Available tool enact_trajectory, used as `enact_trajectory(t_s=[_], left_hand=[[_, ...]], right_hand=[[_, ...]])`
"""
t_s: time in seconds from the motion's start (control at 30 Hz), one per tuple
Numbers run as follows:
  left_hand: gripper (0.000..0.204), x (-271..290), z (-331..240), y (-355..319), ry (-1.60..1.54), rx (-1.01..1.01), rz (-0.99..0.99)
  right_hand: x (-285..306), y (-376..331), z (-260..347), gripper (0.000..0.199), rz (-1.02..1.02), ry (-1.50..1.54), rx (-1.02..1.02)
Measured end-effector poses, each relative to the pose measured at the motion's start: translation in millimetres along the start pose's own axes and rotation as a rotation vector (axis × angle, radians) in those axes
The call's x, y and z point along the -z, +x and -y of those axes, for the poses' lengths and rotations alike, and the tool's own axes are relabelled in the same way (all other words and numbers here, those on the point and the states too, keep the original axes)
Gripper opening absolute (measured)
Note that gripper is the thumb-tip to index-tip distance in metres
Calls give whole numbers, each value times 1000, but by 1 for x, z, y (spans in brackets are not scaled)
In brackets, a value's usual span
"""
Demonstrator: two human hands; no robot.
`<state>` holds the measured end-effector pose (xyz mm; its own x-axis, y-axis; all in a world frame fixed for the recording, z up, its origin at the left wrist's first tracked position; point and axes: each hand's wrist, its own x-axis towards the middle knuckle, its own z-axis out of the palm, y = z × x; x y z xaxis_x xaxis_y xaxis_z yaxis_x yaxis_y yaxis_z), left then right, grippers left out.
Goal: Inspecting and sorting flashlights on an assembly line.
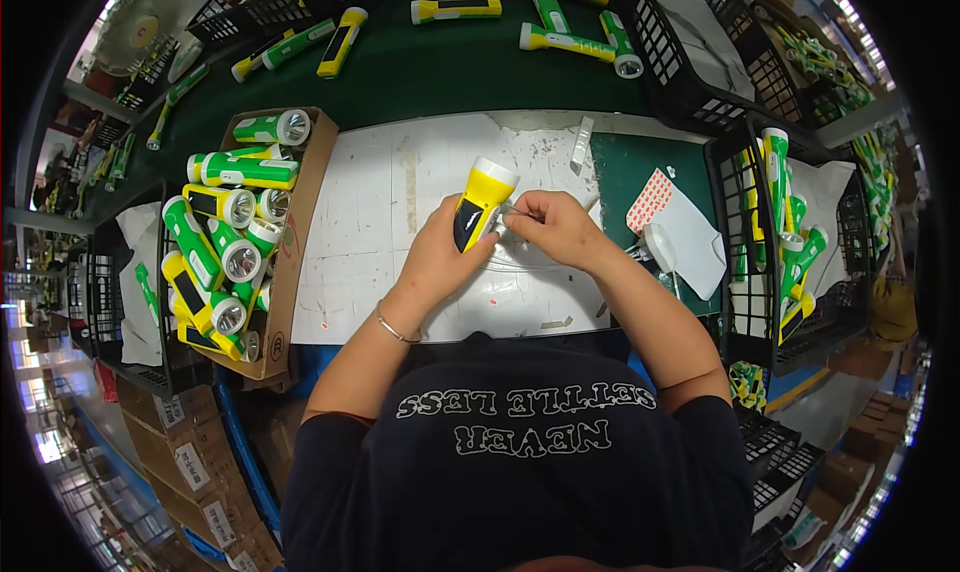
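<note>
My left hand (438, 255) is wrapped round a yellow flashlight (491, 186) with a white head and a dark panel along its body. The flashlight stands tilted, head end away from me, above the white work sheet (370, 212). Close against its right side, my right hand (560, 227) pinches its thumb and fingers together. A thin dark bit shows at those fingertips, too small to name. Right of this hand lie a sheet of red-and-white stickers (650, 202) and a white piece of backing paper (700, 254), with a white rounded object (660, 247) partly on them.
At left stands a cardboard box (285, 302) heaped with green and yellow flashlights (205, 247). Black crates (740, 242) holding more flashlights stand at right. Along the far green belt (400, 72) lie several flashlights (455, 11). A whitish strip (581, 146) rests near the sheet's far edge.
</note>
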<state>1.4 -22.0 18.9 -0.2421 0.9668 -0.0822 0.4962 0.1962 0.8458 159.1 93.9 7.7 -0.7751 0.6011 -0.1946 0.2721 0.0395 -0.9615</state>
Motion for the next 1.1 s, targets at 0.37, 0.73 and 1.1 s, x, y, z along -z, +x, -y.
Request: enact_trajectory(t_s=[0.37, 0.73, 1.1], left_hand=[[56, -8, 3, -10, 255, -161, -236], [49, -1, -36, -25, -211, -491, -182], [62, 8, -38, -27, -708, -124, 224]], right_hand=[[-15, -38, 2, 22, -184, -86, 28], [-16, -69, 25, 65, -491, -661, 446], [153, -176, 53, 57, -1176, -564, 0]])
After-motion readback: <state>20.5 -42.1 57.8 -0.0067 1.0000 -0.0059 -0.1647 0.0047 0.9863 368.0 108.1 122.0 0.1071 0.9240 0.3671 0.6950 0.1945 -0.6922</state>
